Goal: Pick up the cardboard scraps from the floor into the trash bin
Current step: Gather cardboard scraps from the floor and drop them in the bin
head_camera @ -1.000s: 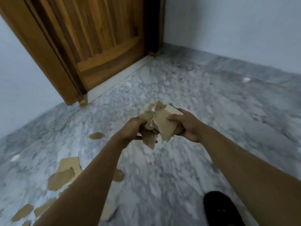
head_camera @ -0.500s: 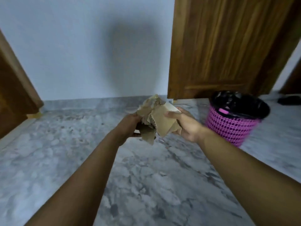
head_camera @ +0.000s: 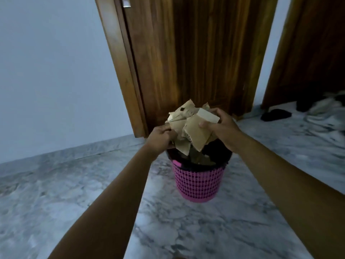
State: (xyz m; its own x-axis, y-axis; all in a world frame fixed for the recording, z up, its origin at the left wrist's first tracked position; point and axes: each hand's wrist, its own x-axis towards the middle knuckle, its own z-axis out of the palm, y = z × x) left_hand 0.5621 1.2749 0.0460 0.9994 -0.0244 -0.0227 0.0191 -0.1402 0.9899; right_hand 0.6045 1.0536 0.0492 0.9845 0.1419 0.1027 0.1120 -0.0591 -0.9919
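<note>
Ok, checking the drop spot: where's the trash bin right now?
Head view, centre: the pink trash bin stands on the floor just below the cardboard scraps held by the left hand and right hand, before the wooden door.

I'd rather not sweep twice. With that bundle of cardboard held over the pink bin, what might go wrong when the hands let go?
1. The cardboard scraps form a loose bundle gripped between the left hand and right hand; outer pieces may slip past the trash bin rim.
2. Other scraps already lie in the bin, so new ones could stick out or topple off.
</note>
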